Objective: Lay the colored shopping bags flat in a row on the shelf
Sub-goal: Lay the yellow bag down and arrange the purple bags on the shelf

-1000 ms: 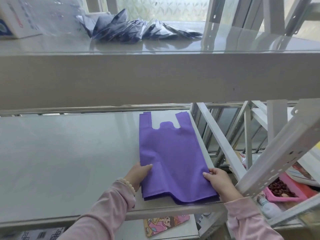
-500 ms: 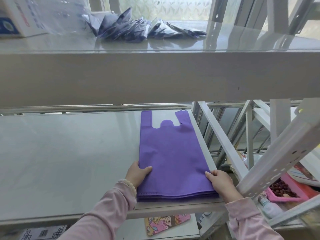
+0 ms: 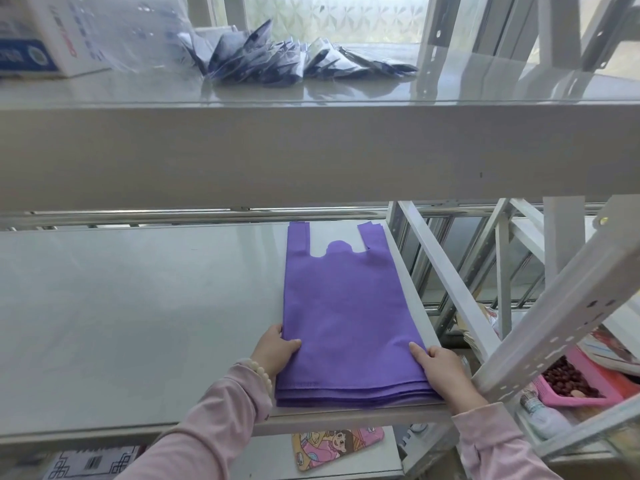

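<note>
We've got the purple bags (image 3: pixel 346 306) lying flat as a stack on the middle shelf (image 3: pixel 138 323), at its right end, handles pointing to the far side, bottom edges at the near lip. Several layers visible at the near edge, roughly aligned

Left hand (image 3: pixel 277 351) grips the stack's near-left corner: thumb on top of the fabric, fingers tucked at the left edge. Right hand (image 3: pixel 440 368) grips the near-right corner the same way, thumb on top pointing left, remaining fingers hidden at the side of the stack. Both sleeves pink, bead bracelet (image 3: pixel 259 372) on the left wrist

Left part of the shelf is bare grey surface. Upper shelf (image 3: pixel 311 150) carries a pile of dark blue packets (image 3: pixel 277 60) in clear wrap and a white-blue box (image 3: pixel 45 36) at far left. Right of the rack: pink tray (image 3: pixel 588 393) with dark red bits. Below the near lip, a cartoon-print card (image 3: pixel 336 445)
</note>
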